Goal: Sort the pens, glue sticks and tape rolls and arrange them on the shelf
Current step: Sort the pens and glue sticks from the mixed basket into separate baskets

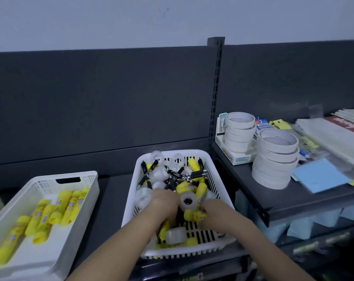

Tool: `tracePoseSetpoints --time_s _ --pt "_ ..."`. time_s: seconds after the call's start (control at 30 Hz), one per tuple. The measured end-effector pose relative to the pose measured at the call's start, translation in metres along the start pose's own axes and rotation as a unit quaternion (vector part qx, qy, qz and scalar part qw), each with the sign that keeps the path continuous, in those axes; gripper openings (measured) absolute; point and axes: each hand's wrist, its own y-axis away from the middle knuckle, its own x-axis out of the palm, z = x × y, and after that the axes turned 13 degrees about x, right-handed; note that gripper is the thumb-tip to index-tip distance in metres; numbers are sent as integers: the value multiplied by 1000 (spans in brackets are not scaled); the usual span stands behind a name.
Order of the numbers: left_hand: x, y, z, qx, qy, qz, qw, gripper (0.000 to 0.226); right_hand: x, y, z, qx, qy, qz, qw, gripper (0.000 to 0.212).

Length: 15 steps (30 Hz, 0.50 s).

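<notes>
White basket (129, 199) of mixed pens (194, 175), glue sticks (193, 164) and tape rolls (187, 201); both hands inside

Strip of dark shelf (111, 199) shows between basket and tray (92, 191); raised ledge (243, 189) just right of the basket; tray holds about eight yellow sticks (38, 218); two tape stacks (273, 159) on the ledge; left hand (165, 201) has its fingers buried, grip unclear; right hand (214, 211) grasps a glue stick (192, 216).

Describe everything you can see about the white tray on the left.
The white tray looks like plastic: rectangular, with perforated walls and a handle slot in its far end. It sits flat on the dark shelf, left of the slotted basket and apart from it. Only yellow glue sticks lie inside, loosely side by side.
</notes>
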Motion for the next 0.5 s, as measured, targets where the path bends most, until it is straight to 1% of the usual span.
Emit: tracePoseSetpoints --time_s 0.07,0.13,0.2,0.27,0.3,0.37,0.43,0.5 --pt "1 -3 2 -1 15 -4 1000 41 -3 -2 -1 -1 -80 -29 996 13" --pt "3 -4 2 0 29 -6 1000 37 0 -11 -1 20 -129 -52 990 15" --pt "4 -4 1 -3 43 -11 999 32 7 -23 0 43 -146 -59 987 17" --pt "5 -3 3 -6 73 -26 997 26 13 -33 5 61 -162 -79 982 25" --pt "4 -3 4 -5 86 -36 996 23 14 -36 8 66 -180 -104 976 26" --pt "2 -2 8 -9 113 -50 992 27 15 -44 12 71 -247 -144 956 22" --pt "1 -1 12 -7 156 -59 986 27 17 -50 15 56 -312 -143 938 20" --pt "1 -3 14 11 200 -75 977 19 24 -59 10 39 -353 -125 927 25"
